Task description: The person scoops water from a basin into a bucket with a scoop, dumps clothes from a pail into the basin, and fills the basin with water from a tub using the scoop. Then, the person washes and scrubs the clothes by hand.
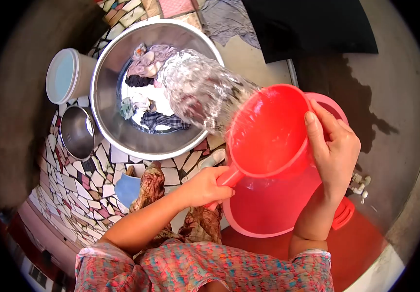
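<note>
My left hand (209, 187) is wrapped round the handle of a red plastic dipper (273, 131). Against the far rim of that dipper, my right hand (334, 138) grips with the thumb inside and the fingers outside. The dipper is tilted to the left, and a broad sheet of water (200, 90) pours from it into a large metal basin (108, 92). Wet clothes (154, 61) in several colours lie in the basin, partly hidden by the water. Beneath the dipper stands a larger red tub (268, 209); the dipper covers part of it.
Left of the basin are a white bucket (73, 73) and a small metal bowl (76, 134) on the mosaic floor (81, 182). A tap (360, 186) sticks out at the right. A grey cloth (227, 22) and a black panel (312, 27) are at the top.
</note>
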`<state>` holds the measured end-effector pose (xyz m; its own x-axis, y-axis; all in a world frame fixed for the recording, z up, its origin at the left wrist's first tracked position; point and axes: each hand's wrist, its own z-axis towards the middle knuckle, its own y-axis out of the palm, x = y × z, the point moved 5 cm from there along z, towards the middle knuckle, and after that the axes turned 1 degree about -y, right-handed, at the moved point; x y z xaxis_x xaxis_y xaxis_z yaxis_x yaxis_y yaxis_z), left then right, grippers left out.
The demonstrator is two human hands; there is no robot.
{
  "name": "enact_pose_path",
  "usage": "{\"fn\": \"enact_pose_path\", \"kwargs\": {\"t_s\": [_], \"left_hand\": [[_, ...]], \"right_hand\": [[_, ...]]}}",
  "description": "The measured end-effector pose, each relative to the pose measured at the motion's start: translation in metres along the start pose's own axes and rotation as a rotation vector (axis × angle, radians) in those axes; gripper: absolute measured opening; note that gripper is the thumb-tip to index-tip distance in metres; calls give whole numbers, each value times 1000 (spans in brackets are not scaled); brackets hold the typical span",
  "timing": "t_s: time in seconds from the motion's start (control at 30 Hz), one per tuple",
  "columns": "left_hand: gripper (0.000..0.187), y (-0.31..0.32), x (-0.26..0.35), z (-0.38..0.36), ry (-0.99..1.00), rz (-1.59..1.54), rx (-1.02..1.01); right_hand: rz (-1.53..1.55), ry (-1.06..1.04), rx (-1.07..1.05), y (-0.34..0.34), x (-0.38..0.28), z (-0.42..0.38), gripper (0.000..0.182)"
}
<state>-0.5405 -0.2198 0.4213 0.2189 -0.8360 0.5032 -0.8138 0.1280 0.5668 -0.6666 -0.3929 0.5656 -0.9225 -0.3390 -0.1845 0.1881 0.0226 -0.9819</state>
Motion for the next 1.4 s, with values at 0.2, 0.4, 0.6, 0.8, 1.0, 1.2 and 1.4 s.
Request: {"fn": "enact_pose_path", "kwargs": {"t_s": [0.2,0.4,0.6,0.8,1.0,1.2,1.4], "left_hand": [[18,-18,17,-9,123,-247,-145],[17,-5,32,-6,129,-212,-292],[19,54,18,56,-56,107,-188],[33,97,-86,194,-382,826,-75],[32,66,-227,300,-834,750,-210],[25,31,-295,342,-1048,572,-262],[26,-4,-306,385,-1097,539,-196]], "right_hand": [[262,-278,221,-5,-58,14,27],[270,-326,293,-35,-57,-8,33],[489,303,209,6,112,-89,35],[438,981,-317,196,316,-262,33],[550,1407,-724,307,348,-345,32],[388,1369,-1002,404,381,-368,35],[427,1341,-929,472,402,-348,30]]}}
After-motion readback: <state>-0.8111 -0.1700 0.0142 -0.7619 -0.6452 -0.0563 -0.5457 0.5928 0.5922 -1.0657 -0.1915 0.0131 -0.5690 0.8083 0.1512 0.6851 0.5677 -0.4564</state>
